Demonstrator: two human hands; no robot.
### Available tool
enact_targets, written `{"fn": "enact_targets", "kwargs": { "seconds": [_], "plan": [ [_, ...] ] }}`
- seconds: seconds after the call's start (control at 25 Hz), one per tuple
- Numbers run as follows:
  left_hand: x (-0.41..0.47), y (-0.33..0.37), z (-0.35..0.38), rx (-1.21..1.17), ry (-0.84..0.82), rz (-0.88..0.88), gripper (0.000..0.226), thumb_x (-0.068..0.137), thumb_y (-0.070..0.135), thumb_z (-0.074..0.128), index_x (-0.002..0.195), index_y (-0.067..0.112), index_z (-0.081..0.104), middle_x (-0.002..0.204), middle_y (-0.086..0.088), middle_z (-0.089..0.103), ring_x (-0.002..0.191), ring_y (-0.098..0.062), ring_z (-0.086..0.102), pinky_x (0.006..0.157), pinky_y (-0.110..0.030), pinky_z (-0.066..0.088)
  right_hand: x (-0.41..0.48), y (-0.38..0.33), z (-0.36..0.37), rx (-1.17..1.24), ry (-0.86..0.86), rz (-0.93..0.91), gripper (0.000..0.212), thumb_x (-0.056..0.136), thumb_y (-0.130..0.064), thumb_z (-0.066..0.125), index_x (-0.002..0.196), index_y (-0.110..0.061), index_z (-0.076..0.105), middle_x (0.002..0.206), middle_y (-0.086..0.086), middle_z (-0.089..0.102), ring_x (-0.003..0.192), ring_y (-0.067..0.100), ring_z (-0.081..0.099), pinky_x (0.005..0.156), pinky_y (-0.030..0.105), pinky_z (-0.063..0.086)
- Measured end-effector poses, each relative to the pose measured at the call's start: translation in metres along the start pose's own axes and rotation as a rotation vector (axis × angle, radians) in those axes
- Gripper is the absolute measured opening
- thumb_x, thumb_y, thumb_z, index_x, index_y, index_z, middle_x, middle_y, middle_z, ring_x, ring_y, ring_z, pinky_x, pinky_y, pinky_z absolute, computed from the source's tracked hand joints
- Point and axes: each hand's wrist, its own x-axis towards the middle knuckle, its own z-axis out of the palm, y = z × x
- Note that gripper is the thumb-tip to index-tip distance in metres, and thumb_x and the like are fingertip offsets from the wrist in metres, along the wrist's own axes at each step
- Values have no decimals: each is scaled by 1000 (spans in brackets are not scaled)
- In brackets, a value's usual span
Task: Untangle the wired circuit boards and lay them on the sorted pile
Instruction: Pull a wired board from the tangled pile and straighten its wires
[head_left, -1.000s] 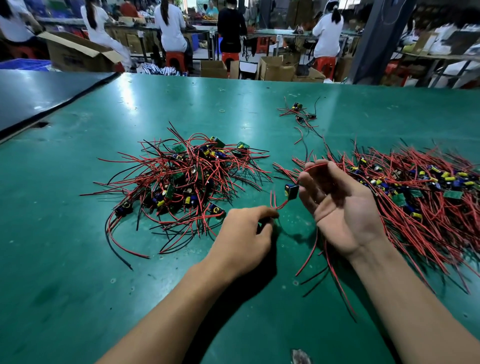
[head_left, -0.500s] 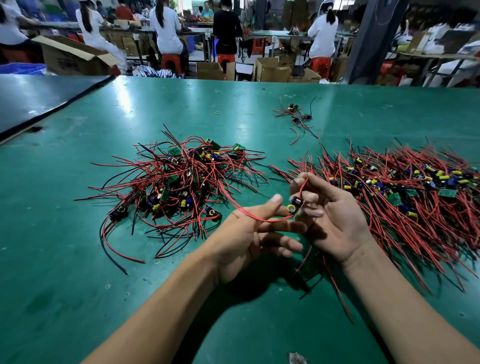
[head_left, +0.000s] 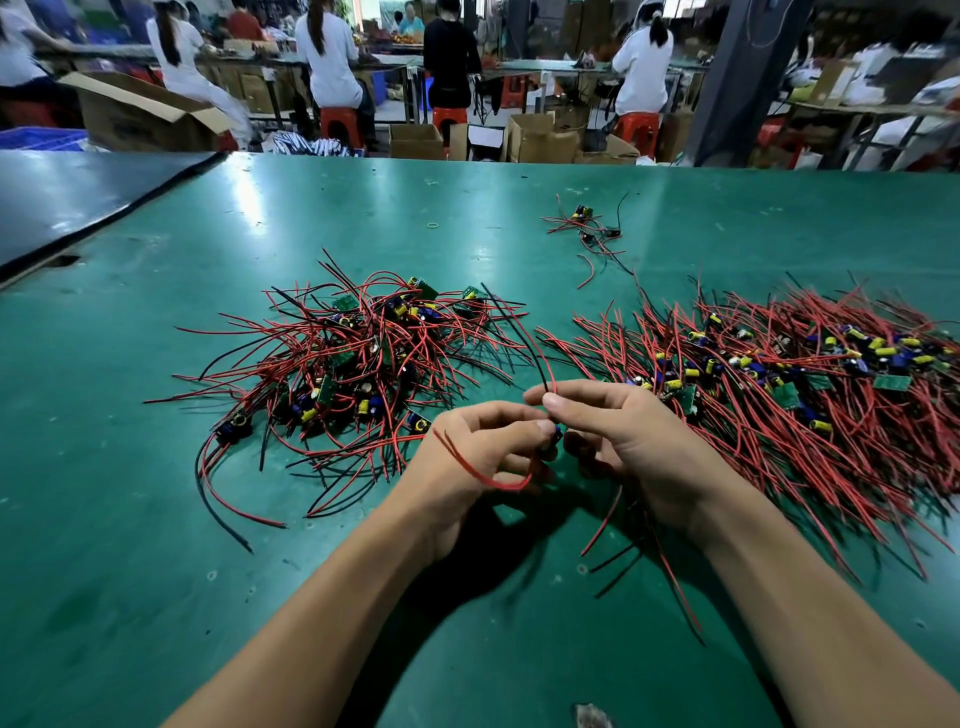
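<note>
fingers (head_left: 539, 427) of the left hand (head_left: 467, 460) are curled and pinched on a small wired circuit board (head_left: 557, 434), held just off the bench (head_left: 130, 519) between the two hands; only a dark blue sliver of it shows past the fingertips. the right hand (head_left: 641, 447) pinches the board's black and red leads (head_left: 543, 371) just above it, thumb against forefinger. the leads arc up and left toward the tangled pile (head_left: 363, 364); whether they are caught there cannot be told. another red lead (head_left: 485, 478) loops under the left hand.

the board looks very light and rigid, with parts standing off it that could probably bend if squeezed. the leads look thin, springy and smooth-jacketed, likely to slip through a loose pinch and to snag on neighbours. the safest hold seems to be the board's edges, with the other hand taking each lead close to its root, so that a pull does not strain the solder joint.

the tangled pile lies to the left; the sorted pile (head_left: 779, 384), its leads fanned mostly one way, lies just beside the right hand. a few stray boards (head_left: 587, 228) lie farther back on the green bench.
</note>
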Motion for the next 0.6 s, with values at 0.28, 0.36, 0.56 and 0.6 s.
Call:
{"fn": "enact_targets", "kwargs": {
  "seconds": [0.28,0.36,0.56,0.6],
  "plan": [
    [0,3,-5,-19,-101,5,15,78,10,74,93,9,76,76,-7,71,60,-15,65,57,-23,54,1,-2,-1,146,66,-5,26,53,-36,88,69,-21,75,68,-2,68,46,5,53,40,15,39],
    [-1,0,-5,110,-76,52,9,85,6,71,92,10,74,75,-7,70,60,-14,63,56,-25,50,1,-1,0,124,91,19,29,52,-35,88,68,-18,71,67,0,69,47,6,55,40,16,41],
    [-1,-1,-2,149,-75,62,3,89,3,66,86,5,66,72,-4,67,62,-13,61,57,-26,55,-1,-2,-1,29,69,18,23,53,-38,89,64,-24,75,68,-1,69,51,6,58,44,16,45],
    [-1,0,-1,134,-66,54,6,90,6,65,84,5,66,68,-2,65,57,-12,58,54,-24,53,-1,-2,-2,12,69,22,25,52,-39,90,64,-24,75,67,-1,68,50,6,57,43,16,43]
  ]
}}
